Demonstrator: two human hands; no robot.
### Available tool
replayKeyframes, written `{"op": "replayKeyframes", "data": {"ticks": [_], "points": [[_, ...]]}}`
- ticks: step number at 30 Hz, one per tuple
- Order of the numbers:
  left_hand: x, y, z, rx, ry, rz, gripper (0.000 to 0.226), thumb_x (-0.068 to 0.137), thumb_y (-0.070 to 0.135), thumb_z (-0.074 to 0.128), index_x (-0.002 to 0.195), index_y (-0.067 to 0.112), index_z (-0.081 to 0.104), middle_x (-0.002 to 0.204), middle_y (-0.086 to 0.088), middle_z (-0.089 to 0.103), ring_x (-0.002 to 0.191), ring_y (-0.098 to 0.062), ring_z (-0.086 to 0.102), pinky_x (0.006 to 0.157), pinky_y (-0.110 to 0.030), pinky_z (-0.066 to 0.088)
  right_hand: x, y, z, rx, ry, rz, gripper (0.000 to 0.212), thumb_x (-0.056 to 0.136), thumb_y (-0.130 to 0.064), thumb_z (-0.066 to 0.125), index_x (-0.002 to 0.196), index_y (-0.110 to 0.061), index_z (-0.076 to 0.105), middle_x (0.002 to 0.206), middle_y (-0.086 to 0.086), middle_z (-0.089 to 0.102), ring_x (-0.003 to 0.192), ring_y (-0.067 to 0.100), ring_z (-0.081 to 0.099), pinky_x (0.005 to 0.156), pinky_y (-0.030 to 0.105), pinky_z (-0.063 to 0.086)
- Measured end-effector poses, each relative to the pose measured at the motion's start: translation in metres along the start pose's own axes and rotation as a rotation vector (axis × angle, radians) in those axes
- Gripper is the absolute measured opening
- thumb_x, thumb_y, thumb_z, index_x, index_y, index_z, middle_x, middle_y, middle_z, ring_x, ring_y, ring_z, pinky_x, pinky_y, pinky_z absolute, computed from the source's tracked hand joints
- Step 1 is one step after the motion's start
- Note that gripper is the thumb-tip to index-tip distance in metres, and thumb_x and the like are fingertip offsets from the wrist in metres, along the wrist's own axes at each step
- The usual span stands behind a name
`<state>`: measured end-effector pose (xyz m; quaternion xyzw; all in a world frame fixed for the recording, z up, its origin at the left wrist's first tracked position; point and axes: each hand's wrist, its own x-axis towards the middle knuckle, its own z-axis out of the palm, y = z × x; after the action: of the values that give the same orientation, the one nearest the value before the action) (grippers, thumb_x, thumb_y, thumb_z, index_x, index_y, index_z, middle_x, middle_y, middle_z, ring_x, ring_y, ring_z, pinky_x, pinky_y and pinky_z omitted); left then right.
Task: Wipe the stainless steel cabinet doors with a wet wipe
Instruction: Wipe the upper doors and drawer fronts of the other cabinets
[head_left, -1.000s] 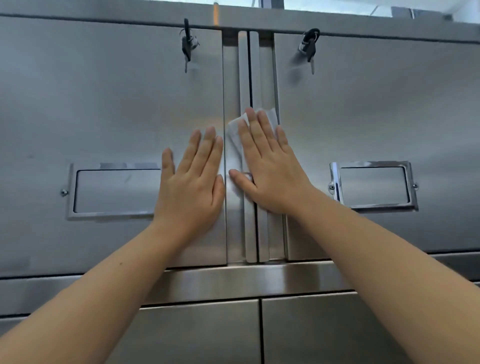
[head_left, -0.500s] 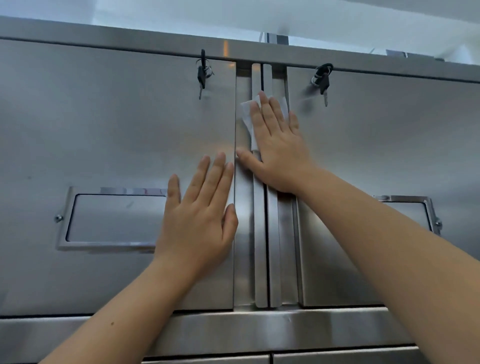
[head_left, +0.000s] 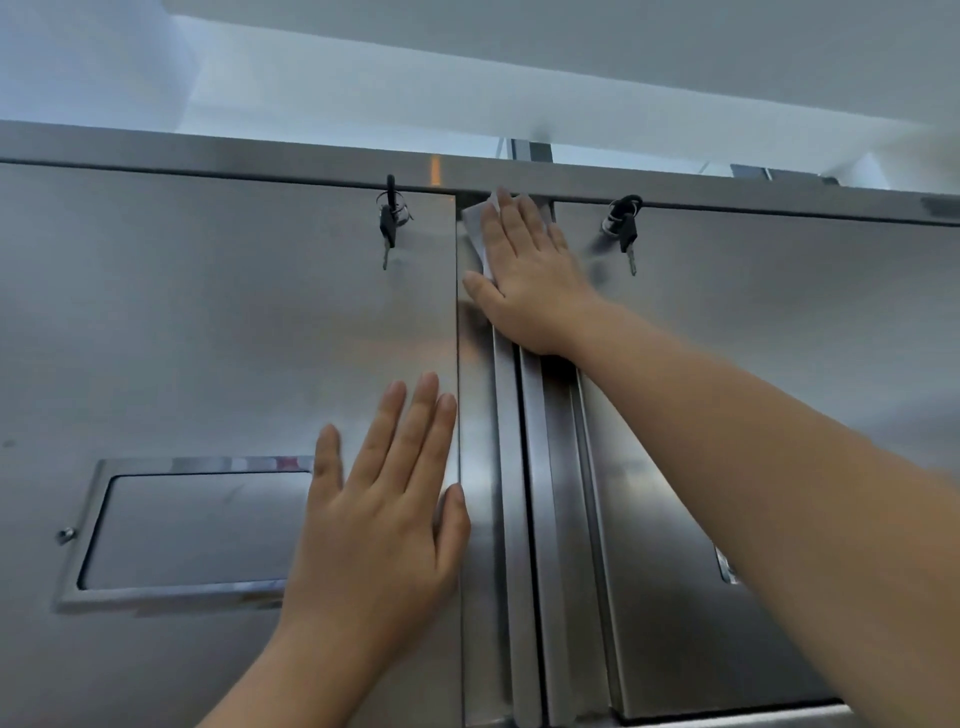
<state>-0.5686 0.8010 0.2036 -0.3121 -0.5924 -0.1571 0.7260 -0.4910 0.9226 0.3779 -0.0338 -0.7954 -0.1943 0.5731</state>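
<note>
The right hand (head_left: 524, 275), flat fingers pressing the wet wipe (head_left: 475, 228), has reached the top of the cabinet doors (head_left: 208, 322), likely completing that pass; the left hand (head_left: 379, 530) lies flat, holding nothing.

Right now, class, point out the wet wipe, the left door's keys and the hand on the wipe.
wet wipe (head_left: 475, 228), head view, its exposed white corner
left door's keys (head_left: 387, 226), head view, hanging key's black head
right hand (head_left: 524, 275), head view, back of the hand
</note>
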Motion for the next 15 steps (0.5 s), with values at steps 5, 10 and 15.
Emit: {"op": "replayKeyframes", "data": {"ticks": [5,10,15], "points": [[-0.001,0.0,-0.002,-0.003,-0.032,-0.001,0.058,0.086,0.033,0.033,0.137,0.008,0.044,0.146,-0.008,0.037,0.133,-0.027,0.036,0.102,-0.053,0.029,-0.011,-0.005,0.004,0.027,-0.003,-0.003,0.068,0.099,-0.04,0.026,0.148,-0.007,-0.008,0.155,0.011,-0.018,0.142,0.023,-0.018,0.116,0.037,-0.009],[-0.001,0.0,-0.004,-0.001,-0.06,-0.012,0.058,0.087,0.033,0.031,0.138,0.008,0.043,0.147,-0.008,0.036,0.133,-0.026,0.035,0.102,-0.053,0.029,-0.033,-0.012,0.016,0.02,0.0,-0.015,0.07,0.099,-0.041,0.027,0.147,-0.006,-0.009,0.154,0.013,-0.019,0.141,0.025,-0.021,0.115,0.037,-0.012],[-0.002,-0.001,-0.001,-0.018,-0.044,0.003,0.058,0.086,0.032,0.032,0.137,0.007,0.044,0.147,-0.008,0.036,0.134,-0.025,0.035,0.104,-0.052,0.026,0.01,-0.011,-0.001,0.072,-0.037,0.065,0.069,0.099,-0.042,0.023,0.147,-0.005,-0.009,0.154,0.012,-0.021,0.141,0.024,-0.021,0.114,0.04,-0.011]]}}
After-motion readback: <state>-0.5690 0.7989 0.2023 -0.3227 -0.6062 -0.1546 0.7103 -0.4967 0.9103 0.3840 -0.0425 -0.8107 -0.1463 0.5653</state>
